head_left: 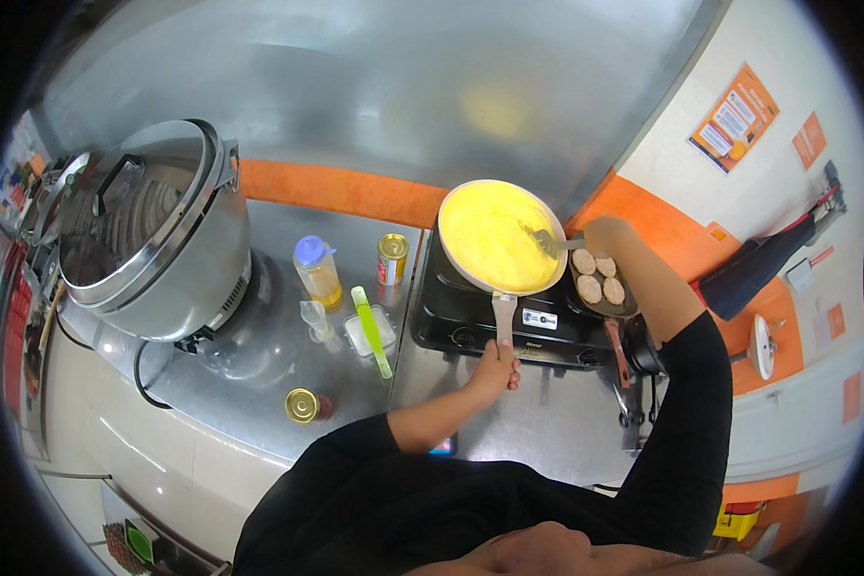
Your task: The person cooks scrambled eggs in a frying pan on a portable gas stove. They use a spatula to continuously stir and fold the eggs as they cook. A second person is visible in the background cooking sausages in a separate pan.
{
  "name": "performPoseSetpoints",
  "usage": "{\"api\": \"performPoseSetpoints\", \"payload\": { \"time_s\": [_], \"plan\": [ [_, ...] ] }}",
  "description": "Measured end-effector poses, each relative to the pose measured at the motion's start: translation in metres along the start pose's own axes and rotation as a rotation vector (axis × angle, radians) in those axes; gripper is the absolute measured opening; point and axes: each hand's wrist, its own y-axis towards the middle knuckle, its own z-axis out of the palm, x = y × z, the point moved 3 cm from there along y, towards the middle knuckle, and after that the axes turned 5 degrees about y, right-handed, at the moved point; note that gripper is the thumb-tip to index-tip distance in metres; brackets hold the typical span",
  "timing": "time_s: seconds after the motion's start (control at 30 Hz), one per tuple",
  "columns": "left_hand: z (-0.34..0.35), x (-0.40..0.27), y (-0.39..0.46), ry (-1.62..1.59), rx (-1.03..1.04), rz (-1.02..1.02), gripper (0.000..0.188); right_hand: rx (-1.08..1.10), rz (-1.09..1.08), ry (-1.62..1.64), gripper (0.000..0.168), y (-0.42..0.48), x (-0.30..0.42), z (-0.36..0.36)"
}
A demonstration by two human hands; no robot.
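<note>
My left hand (495, 369) grips the handle of a frying pan (504, 317) that sits on the left of a black gas stove (432, 317). Yellow, egg-like food (493, 230) covers the bottom of this pan. My right hand (606, 237) is closed around the handle of a slotted turner (545, 243), whose head rests in the yellow food at the pan's right side. Below my right forearm, a smaller dark pan (614, 308) holds several pale patties (589, 289); its reddish handle (617, 353) points towards me.
Left of the stove stand an oil bottle (317, 277), a can (392, 261), a lidded white container (360, 344) under a green utensil (371, 333), and a gold-lidded jar (302, 405). A large metal cooker (209, 288) stands farther left. Tongs (625, 410) lie right. Behind rises a metal wall panel (374, 108).
</note>
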Motion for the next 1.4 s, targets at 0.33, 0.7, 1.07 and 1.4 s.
{"api": "performPoseSetpoints", "payload": {
  "time_s": [0.33, 0.7, 1.07, 1.4],
  "plan": [
    [0.0, 0.002, 0.003, -0.014, 0.016, -0.018, 0.027, 0.619, 0.189, 0.853, 0.025, -0.013, 0.002, 0.064],
    [-0.01, -0.006, -0.004, 0.024, 0.088, -0.067, 0.034, 0.209, 0.087, 0.873, 0.038, 0.005, 0.06, 0.063],
    [-0.022, 0.001, -0.023, 0.014, 0.141, -0.077, 0.043, -0.362, -0.012, 0.061, 0.019, -0.089, 0.084, -0.018],
    [-0.011, -0.002, -0.025, 0.149, 0.143, -0.068, 0.041, -0.436, 0.113, 0.009, 0.017, -0.026, 0.028, 0.011]
  ]
}}
